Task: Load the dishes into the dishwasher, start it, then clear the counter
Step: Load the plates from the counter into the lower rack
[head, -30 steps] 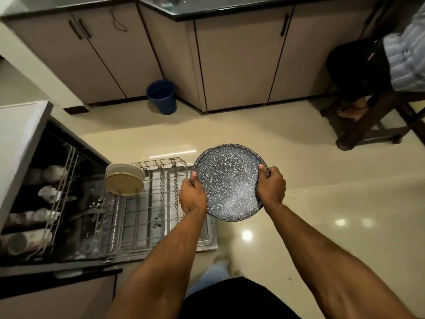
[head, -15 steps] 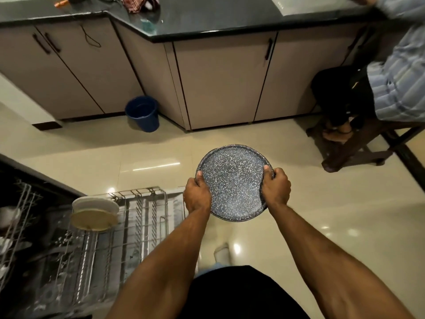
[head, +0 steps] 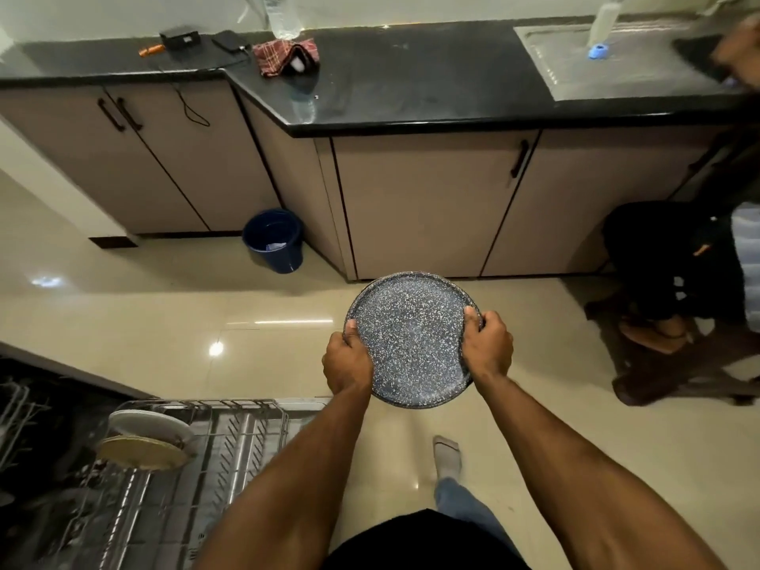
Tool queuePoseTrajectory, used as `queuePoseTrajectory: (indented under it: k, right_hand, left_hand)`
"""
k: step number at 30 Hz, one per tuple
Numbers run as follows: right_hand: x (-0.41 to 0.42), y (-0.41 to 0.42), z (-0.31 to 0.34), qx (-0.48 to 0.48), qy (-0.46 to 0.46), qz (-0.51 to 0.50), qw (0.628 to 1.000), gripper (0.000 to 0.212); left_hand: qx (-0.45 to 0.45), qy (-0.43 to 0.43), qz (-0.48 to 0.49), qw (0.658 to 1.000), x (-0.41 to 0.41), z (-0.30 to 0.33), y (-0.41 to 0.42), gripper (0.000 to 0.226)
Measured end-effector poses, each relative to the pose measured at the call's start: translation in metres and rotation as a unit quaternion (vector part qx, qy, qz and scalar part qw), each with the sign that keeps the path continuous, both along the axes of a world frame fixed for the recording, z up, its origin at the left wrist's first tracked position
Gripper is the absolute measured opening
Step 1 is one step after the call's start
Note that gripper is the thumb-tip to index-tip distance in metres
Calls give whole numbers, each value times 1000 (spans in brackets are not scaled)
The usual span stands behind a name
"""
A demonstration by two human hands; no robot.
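Note:
A round dark speckled plate [head: 413, 335] is held out over the floor in front of me. My left hand [head: 346, 364] grips its left rim with the thumb on top, and my right hand [head: 487, 347] grips its right rim the same way. At the lower left the dishwasher's lower rack [head: 230, 446] is pulled out, holding a white plate [head: 148, 423] and a beige plate [head: 142, 454] upright at its left end. The black counter [head: 411, 84] runs along the back wall.
On the counter lie a checked cloth [head: 283, 55], small black devices [head: 181, 37] and a steel sink [head: 625, 59]. A blue bucket [head: 273, 240] stands on the floor by the cabinets. Another person sits on a wooden stool [head: 678, 364] at the right.
My view has lifted and turned right toward the counter. The dishwasher has slid to the lower left of the view. Both hands keep the same hold on the speckled plate.

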State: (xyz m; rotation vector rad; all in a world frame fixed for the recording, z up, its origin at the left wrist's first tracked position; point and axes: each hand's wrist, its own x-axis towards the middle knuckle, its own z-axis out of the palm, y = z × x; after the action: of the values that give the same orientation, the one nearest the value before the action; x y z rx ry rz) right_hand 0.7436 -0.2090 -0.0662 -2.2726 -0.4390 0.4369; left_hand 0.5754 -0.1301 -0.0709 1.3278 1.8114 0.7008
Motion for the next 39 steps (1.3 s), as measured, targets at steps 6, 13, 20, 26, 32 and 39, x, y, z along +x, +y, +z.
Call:
queuePoseTrajectory:
  k: [6,13,20,26,32,39]
  right_hand:
    - [54,76,1,-6,22,84,996,38]
    - [70,168,6,-2,35,187,982,36]
    - [52,269,3,-3,26,274,961,36]
    - [21,352,13,-9,13,335,942,35]
    - [-18,432,16,-12,16,384,923,37]
    - [-82,513,2,-42,17,484,874,40]
  left_hand:
    - [11,21,81,996,42,8,45,47]
    - [2,45,178,983,52,13,105,53]
    - [-2,54,257,965,34,1,177,56]
    - [-28,55,303,951,5,1,242,56]
    - [-43,54,356,932,-32,4,304,57]
    - [-52,51,449,891,-78,-3,340,55]
